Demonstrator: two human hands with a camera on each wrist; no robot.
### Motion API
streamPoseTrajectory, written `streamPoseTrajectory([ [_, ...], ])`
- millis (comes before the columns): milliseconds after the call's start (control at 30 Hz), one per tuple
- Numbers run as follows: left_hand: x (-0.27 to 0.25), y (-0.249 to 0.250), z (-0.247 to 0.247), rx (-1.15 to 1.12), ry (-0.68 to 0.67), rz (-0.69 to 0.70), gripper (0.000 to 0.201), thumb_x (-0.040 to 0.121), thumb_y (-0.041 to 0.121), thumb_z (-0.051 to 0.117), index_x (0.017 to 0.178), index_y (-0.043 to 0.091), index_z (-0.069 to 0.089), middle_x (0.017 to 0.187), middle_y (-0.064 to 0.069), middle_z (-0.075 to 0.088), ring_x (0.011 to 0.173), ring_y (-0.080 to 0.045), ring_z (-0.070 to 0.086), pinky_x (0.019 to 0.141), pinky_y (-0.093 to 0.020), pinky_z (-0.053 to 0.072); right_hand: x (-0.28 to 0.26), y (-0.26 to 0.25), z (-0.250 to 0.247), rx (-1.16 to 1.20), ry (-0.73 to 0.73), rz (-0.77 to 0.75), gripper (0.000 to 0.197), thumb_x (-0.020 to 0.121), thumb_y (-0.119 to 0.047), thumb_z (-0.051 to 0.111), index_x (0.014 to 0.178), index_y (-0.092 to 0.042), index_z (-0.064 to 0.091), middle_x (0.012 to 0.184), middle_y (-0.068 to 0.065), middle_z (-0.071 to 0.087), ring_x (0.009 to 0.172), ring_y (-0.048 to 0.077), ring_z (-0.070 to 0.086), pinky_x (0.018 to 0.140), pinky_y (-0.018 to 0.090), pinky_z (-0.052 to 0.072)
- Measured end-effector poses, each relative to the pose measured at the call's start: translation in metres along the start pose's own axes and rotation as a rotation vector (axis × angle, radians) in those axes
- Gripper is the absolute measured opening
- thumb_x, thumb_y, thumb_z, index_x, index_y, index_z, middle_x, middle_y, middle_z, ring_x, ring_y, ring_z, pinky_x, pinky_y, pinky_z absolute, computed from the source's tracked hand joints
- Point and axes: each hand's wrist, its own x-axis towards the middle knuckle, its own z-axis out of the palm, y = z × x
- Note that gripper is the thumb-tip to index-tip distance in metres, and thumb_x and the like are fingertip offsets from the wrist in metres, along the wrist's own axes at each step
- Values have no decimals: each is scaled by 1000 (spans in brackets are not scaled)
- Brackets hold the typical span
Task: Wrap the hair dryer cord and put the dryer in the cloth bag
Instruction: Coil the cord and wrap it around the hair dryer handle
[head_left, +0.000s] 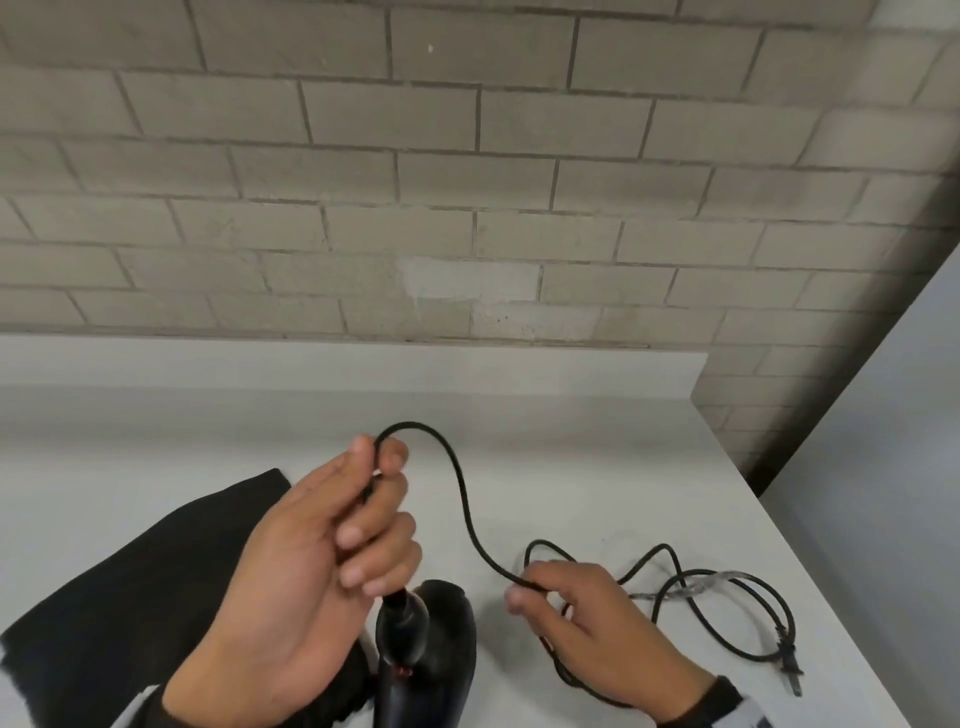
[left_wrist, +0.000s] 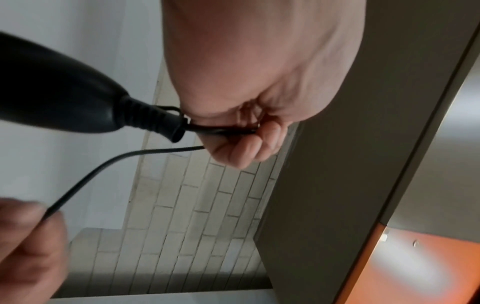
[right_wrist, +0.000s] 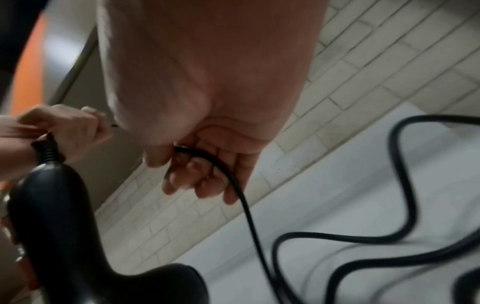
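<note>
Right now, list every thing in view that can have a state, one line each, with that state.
hair dryer: hangs from its cord, not bagged.
cord: unwrapped, one arc between the hands, the rest loose on the table.
plug: unplugged, lying on the table.
cloth bag: flat on the table, nothing put in.
left hand: grips the cord near the dryer.
right hand: pinches the cord further along.

The dryer is black plastic, smooth and glossy, with a ribbed rubbery collar at the handle end. The cord is smooth black with a slight sheen; its plug shows dull metal prongs. The bag is matt black cloth. The table is smooth, matt white. The wall is rough painted brick.
</note>
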Motion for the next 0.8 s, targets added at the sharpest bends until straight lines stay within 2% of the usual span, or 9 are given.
streamPoseTrajectory([
  [100, 1, 5, -4, -112, 128, 42, 33, 96, 35, 49, 74, 14, 59, 53, 7, 21, 36, -5, 22, 34, -18, 28, -13, 13, -12, 109, 47, 64, 35, 93, -50, 51, 79, -20, 63, 73, 2, 60, 70, 9, 56, 69, 19, 43],
  [200, 3, 4, -7, -198, 158, 85, 33, 98, 33, 46, 74, 16, 60, 55, 9, 23, 40, -5, 24, 37, -17, 31, -21, 18, -25, 139, 73, 95, 25, 94, -42, 54, 79, -25, 63, 67, -8, 58, 67, 1, 53, 67, 16, 42],
  [267, 6, 2, -10, -236, 168, 119, 31, 100, 32, 45, 77, 16, 60, 56, 9, 25, 43, -6, 27, 39, -17, 34, -23, 20, -31, 255, 116, 115, 23, 92, -41, 61, 78, -24, 66, 68, 0, 62, 67, 7, 58, 70, 23, 48],
  [333, 8, 2, -13, -267, 156, 152, 29, 101, 31, 44, 83, 15, 60, 58, 9, 29, 47, -7, 31, 44, -18, 39, -26, 17, -32, 440, 212, 162, 35, 79, -53, 71, 78, -18, 72, 62, 7, 60, 57, 16, 57, 60, 31, 49],
  [400, 10, 1, -15, -270, 147, 173, 26, 101, 29, 43, 89, 13, 60, 62, 7, 34, 53, -9, 38, 50, -21, 45, -27, 10, -33, 510, 292, 181, 47, 69, -63, 73, 79, -16, 74, 60, 5, 54, 49, 18, 44, 49, 26, 38],
  [467, 11, -2, -14, -234, 132, 189, 24, 100, 27, 43, 96, 12, 60, 66, 5, 41, 59, -12, 46, 57, -24, 51, -27, -3, -32, 340, 315, 55, 36, 75, -59, 69, 80, -24, 75, 66, -2, 59, 56, 18, 48, 54, 23, 39],
  [533, 13, -6, -9, -171, 106, 205, 25, 100, 25, 41, 102, 10, 60, 69, 2, 48, 65, -14, 54, 65, -27, 57, -26, -18, -31, 138, 276, -107, 20, 85, -48, 64, 84, -31, 73, 72, -15, 61, 62, 5, 53, 59, 15, 40],
  [633, 17, -15, 0, -51, 76, 238, 28, 97, 23, 43, 107, 5, 62, 74, -3, 57, 73, -19, 62, 74, -31, 59, -25, -38, -27, -102, 215, -256, 14, 94, -41, 59, 90, -32, 68, 74, -32, 50, 62, -8, 46, 57, 8, 37],
  [800, 18, -29, 11, 169, 85, 303, 31, 95, 23, 44, 105, 2, 66, 75, -10, 63, 81, -26, 67, 80, -34, 57, -26, -64, -37, -174, 264, -370, 10, 95, -37, 59, 92, -29, 66, 80, -22, 50, 70, -14, 42, 65, 2, 32],
])
